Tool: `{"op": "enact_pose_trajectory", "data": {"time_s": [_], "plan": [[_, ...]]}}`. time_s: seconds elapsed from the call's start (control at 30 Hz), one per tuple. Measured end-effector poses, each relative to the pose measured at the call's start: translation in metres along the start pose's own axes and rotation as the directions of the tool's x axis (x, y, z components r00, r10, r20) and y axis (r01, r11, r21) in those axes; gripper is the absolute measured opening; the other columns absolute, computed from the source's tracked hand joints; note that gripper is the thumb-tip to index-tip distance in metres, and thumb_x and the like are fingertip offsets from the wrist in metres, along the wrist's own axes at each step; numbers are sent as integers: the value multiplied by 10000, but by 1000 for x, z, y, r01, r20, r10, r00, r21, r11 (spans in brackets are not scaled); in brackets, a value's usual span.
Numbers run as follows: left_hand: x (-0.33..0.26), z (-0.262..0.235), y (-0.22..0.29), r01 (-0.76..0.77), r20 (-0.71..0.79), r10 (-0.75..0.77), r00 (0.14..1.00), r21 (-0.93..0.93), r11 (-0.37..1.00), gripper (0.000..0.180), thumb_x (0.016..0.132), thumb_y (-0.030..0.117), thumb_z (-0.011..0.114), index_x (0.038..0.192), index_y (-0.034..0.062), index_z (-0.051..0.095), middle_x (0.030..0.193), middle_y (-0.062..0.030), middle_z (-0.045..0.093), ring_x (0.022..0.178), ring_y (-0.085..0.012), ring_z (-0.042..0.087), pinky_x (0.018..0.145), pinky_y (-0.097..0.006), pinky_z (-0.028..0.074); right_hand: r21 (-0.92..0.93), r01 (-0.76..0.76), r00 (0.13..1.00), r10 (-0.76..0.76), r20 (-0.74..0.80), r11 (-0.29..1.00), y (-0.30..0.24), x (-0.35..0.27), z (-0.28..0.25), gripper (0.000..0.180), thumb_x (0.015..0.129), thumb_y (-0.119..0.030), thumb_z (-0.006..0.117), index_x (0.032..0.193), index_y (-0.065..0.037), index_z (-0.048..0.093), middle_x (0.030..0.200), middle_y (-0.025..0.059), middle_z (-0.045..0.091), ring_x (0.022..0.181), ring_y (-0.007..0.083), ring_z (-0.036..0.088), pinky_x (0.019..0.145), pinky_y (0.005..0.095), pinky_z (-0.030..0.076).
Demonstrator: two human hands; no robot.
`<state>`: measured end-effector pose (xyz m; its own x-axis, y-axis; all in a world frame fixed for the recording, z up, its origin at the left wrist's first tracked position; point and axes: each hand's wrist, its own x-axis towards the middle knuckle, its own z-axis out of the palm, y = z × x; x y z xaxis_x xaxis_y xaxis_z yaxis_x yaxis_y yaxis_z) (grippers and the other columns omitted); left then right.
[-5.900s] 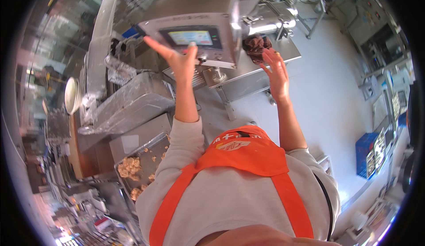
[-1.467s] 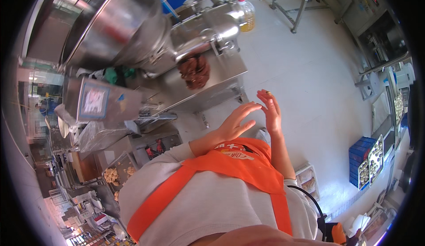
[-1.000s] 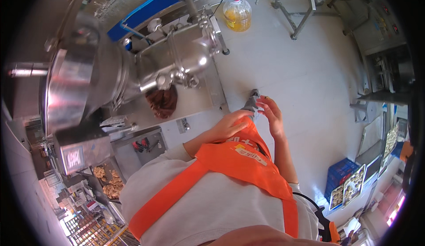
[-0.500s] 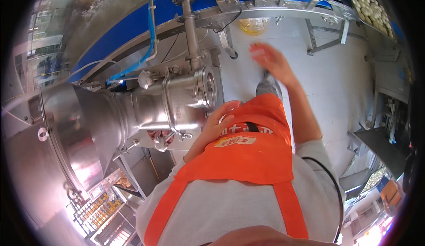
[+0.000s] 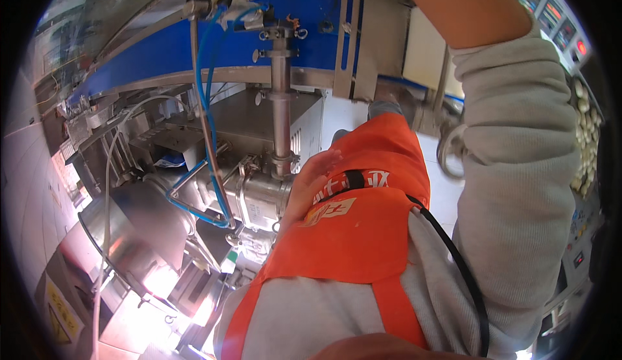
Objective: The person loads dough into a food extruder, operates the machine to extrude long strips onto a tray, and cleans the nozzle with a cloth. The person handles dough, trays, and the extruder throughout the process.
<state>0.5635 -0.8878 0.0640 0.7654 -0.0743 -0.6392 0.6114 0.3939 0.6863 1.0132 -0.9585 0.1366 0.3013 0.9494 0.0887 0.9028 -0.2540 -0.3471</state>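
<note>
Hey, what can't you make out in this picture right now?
All in the head view:
Right hand: beyond the top edge; only its forearm and sleeve show.
Left hand: blurred, so its grip is unclear.
Legs: mostly hidden by the apron.
Panel, upper right: too small to read.

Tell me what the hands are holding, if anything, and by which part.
Nothing shows in the blurred left hand; the right hand is out of view, so its hold cannot be told.

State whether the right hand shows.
No, the right forearm runs off the picture's top edge, leaving the right hand out of view.
</note>
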Motion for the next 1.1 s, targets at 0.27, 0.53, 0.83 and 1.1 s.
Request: {"op": "enact_pose_trajectory", "data": {"time_s": [0.27, 0.53, 0.83, 1.1], "plan": [[54, 6, 31, 144, -63, -148, 987, -67, 987, 512, 903, 98, 546, 1389, 6, 413, 1418, -123, 464, 1326, -231, 433, 1122, -365, 300, -7, 76, 957, -71, 280, 997, 66, 45, 201, 424, 753, -213, 741, 1153, -151, 618, 1130, 85, 588, 1082, 210, 545, 859, 348, 483], [78, 10, 54, 240, -84, -249, 965, -106, 965, 509, 921, 177, 562, 1386, 21, 422, 1417, -114, 464, 1329, -224, 421, 1080, -365, 362, 204, -4, 943, -64, 328, 979, 42, 45, 252, 640, 654, -277, 857, 1253, -268, 630, 1196, 21, 524, 1200, 212, 427, 931, 383, 385], [79, -6, 47, 200, -74, -208, 975, -94, 975, 511, 924, 159, 554, 1398, 32, 414, 1418, -108, 469, 1327, -230, 433, 1103, -376, 319, 219, 51, 929, -127, 347, 974, 41, 55, 264, 232, 772, -172, 760, 1000, -208, 738, 1134, 37, 566, 1148, 238, 490, 914, 402, 431], [77, -7, 43, 160, -93, -171, 981, -112, 981, 488, 931, 164, 554, 1385, 36, 428, 1405, -106, 485, 1326, -225, 437, 1099, -369, 325, 147, 88, 973, -116, 199, 985, 54, 51, 270, 231, 866, -42, 628, 1061, -143, 700, 1114, 56, 595, 1076, 244, 551, 819, 358, 509]]}}
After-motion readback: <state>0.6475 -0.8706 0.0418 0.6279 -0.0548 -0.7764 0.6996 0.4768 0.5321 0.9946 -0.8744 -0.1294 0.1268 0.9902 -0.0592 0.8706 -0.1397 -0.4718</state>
